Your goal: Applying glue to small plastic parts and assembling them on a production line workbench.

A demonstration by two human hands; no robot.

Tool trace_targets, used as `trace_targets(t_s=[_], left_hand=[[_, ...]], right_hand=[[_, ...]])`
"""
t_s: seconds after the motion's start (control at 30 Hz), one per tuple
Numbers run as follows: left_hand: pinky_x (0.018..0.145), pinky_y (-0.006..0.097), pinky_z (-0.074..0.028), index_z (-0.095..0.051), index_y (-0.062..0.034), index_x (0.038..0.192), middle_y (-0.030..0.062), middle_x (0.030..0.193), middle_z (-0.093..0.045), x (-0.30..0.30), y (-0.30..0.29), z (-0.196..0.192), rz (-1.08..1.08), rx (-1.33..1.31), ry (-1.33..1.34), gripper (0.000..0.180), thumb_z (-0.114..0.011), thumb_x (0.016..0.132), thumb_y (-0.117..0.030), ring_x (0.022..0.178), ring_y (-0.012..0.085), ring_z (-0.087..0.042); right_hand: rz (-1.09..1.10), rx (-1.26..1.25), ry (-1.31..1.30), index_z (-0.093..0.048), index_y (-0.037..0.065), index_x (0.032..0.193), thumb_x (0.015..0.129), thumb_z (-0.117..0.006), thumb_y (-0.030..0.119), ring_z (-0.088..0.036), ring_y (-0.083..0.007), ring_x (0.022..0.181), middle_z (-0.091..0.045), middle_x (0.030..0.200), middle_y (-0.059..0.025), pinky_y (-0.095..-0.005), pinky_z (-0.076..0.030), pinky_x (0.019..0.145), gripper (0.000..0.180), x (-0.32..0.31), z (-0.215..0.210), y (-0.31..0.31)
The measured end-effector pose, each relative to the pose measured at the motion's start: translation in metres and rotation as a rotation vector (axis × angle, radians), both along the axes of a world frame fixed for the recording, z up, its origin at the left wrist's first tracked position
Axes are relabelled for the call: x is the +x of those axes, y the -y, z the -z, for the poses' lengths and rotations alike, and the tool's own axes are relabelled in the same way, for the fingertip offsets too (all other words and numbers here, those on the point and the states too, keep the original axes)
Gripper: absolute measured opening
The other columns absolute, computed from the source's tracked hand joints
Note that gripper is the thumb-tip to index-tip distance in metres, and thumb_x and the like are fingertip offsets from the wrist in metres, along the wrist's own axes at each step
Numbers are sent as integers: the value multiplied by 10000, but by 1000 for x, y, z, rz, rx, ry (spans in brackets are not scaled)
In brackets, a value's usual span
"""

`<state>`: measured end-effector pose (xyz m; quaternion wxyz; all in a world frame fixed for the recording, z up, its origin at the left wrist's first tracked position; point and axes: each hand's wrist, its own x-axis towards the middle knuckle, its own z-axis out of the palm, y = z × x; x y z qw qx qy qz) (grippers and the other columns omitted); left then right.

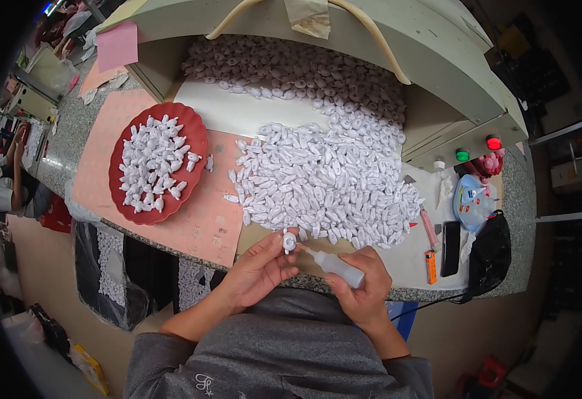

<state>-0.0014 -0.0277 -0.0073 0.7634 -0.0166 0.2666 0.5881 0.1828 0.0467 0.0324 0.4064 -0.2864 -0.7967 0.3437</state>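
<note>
Between the thumb and fingers of my left hand (259,271) is a small white figurine piece (289,242), held up at the table's near edge. My right hand (364,282) grips a translucent squeeze bottle (341,268), its thin nozzle pointing left at the white piece. Whether the tip touches the piece I cannot tell. Just beyond both hands spreads a broad pile of small white pieces (317,186). To the left, a red scalloped plate (121,126) carries many white figurines (154,159) with limbs.
A grey-green cabinet (437,73) arches over more white pieces at the back. Right of the pile lie an orange tube (430,267), a black oblong case (450,249), a blue-and-white container (473,203) and a black bag (492,256). Another person (11,173) sits at far left.
</note>
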Motion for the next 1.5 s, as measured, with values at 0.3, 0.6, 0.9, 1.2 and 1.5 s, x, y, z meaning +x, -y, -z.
trace_targets(t_s=[0.3,0.6,0.9,1.2,1.5], left_hand=[[786,285,-476,-461,-78,1236,16,990,-572,0,0,-2,0,-12,9,338,-446,944,-247,844,89,-536],[774,290,-477,-501,-78,1167,15,955,-573,-1,2,2,18,-14,124,299,-454,940,-267,834,94,-541],[766,289,-480,-500,-76,1169,8,943,-576,-1,1,1,7,-21,108,300,-459,938,-264,824,90,-543],[763,286,-480,-492,-78,1179,8,955,-577,0,1,-1,20,-12,79,302,-445,944,-262,822,83,-536],[765,280,-477,-494,-83,1176,0,963,-563,0,0,-4,20,-17,41,303,-447,943,-272,825,75,-528]], right_hand=[[-11,33,5,-538,-7,960,691,-731,92,-539,-218,652,-588,806,-126,-299,-433,573,346,1,-2,1],[-31,23,-4,-537,-3,962,693,-733,103,-533,-216,650,-580,799,-126,-297,-427,568,349,1,-3,2],[-29,12,4,-542,-5,952,695,-733,113,-530,-216,650,-572,785,-124,-298,-425,571,341,0,-2,2],[-24,7,-3,-543,-6,951,680,-739,97,-533,-218,652,-579,795,-128,-297,-428,573,351,-1,-1,3],[-33,4,-17,-546,-6,939,680,-737,82,-536,-217,651,-589,801,-124,-295,-427,572,334,-1,-1,2]])
